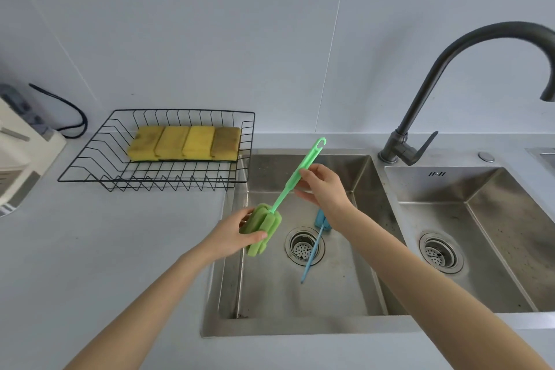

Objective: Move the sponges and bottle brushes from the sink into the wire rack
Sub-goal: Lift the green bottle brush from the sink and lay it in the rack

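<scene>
A green bottle brush [288,183] is held tilted above the left sink basin [300,303]. My left hand [234,234] is shut on its green sponge head, and my right hand [322,189] pinches the handle near the middle. A blue bottle brush [313,252] lies on the basin floor across the drain, its sponge head partly hidden behind my right wrist. The black wire rack [99,156] stands on the counter left of the sink and holds several yellow sponges [183,143] side by side.
A dark curved faucet [420,117] stands behind the divider between the two basins. The second basin [480,249] lies to the right. A white appliance [18,153] with a black cord sits at the left edge of the grey counter.
</scene>
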A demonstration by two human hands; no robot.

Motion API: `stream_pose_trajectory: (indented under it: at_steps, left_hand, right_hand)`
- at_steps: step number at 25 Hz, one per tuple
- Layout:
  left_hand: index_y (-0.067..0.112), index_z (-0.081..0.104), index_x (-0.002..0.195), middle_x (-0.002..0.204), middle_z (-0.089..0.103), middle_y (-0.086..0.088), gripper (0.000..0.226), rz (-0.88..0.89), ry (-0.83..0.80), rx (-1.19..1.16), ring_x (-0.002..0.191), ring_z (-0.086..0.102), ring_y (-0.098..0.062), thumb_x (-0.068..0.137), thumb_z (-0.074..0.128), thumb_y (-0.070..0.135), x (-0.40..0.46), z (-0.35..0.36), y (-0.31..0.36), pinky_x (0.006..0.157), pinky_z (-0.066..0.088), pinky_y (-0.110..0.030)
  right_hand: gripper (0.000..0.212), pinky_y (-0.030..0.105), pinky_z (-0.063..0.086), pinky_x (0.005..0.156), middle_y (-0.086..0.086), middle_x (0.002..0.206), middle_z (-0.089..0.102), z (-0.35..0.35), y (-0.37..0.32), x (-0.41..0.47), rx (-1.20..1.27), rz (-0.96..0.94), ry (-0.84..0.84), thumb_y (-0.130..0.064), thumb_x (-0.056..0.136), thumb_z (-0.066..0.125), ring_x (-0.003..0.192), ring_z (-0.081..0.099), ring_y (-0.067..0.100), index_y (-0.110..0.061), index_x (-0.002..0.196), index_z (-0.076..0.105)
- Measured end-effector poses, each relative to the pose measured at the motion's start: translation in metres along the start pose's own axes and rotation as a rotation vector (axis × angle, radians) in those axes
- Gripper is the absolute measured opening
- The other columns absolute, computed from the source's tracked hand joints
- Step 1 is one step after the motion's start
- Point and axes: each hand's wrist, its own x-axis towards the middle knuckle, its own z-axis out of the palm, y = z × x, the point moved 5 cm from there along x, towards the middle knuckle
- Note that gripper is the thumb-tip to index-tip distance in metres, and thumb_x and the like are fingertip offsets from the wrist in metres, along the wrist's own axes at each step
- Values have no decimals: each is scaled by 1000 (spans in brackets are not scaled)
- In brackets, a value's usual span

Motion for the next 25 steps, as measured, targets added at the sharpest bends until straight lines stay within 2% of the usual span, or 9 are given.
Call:
stream_pose_trajectory:
  at_steps: [3, 6, 9, 13, 16, 20, 23, 25]
  left_hand:
    - [15, 36, 137, 131, 53, -6, 62, 35, 44, 4, 117, 51, -20, 82, 64, 25, -6, -27, 3, 98, 43, -31]
    - [15, 39, 135, 124, 53, -1, 59, 75, 97, 11, 110, 50, -15, 82, 64, 24, -8, -56, 9, 94, 42, -28]
    - [17, 42, 133, 116, 51, 5, 56, 84, 131, 38, 109, 49, -13, 82, 64, 26, -6, -88, 8, 90, 39, -26]
    - [20, 48, 129, 113, 54, 7, 52, 96, 168, 81, 110, 50, -13, 81, 65, 28, 2, -122, 9, 91, 38, -27]
    - [21, 49, 128, 118, 55, 6, 50, 96, 209, 106, 114, 49, -13, 81, 65, 27, 14, -144, 8, 92, 35, -26]
    - [20, 47, 130, 130, 54, 0, 52, 77, 243, 128, 116, 47, -14, 82, 64, 26, 37, -163, 3, 94, 35, -27]
    - [19, 45, 132, 133, 52, -2, 53, 37, 251, 149, 124, 45, -20, 82, 64, 22, 60, -169, -7, 95, 34, -29]
    - [17, 46, 131, 134, 52, -4, 53, 5, 259, 166, 125, 46, -22, 82, 65, 21, 79, -172, -18, 98, 36, -32]
  right_hand:
    - [10, 20, 59, 69, 11, 98, 66, 14, -17, 5, 58, -17, -16, -16, 94, 51, 87, 67, 21, -13, 86, 55]
    - [8, 23, 58, 73, 5, 91, 65, 24, -37, 11, 87, -51, -6, -17, 94, 51, 83, 66, 17, -12, 89, 53]
    - [11, 19, 59, 67, 3, 87, 62, 31, -52, 18, 121, -77, 17, -17, 95, 51, 79, 65, 12, -7, 97, 53]
    - [11, 15, 58, 58, 3, 89, 60, 39, -65, 27, 113, -94, 43, -15, 95, 50, 76, 64, 10, -6, 99, 53]
    - [8, 15, 57, 57, 2, 85, 60, 45, -69, 36, 138, -99, 59, -12, 95, 50, 74, 64, 11, -6, 99, 51]
    - [14, 15, 57, 57, 1, 86, 60, 49, -68, 58, 171, -105, 89, -9, 93, 53, 74, 65, 11, -6, 105, 47]
    - [10, 12, 56, 56, 5, 93, 61, 54, -62, 79, 73, -100, 85, -8, 92, 54, 74, 64, 8, -6, 100, 48]
    - [6, 11, 56, 56, 7, 93, 61, 58, -55, 96, -3, -102, 76, -6, 91, 55, 73, 64, 8, -8, 89, 50]
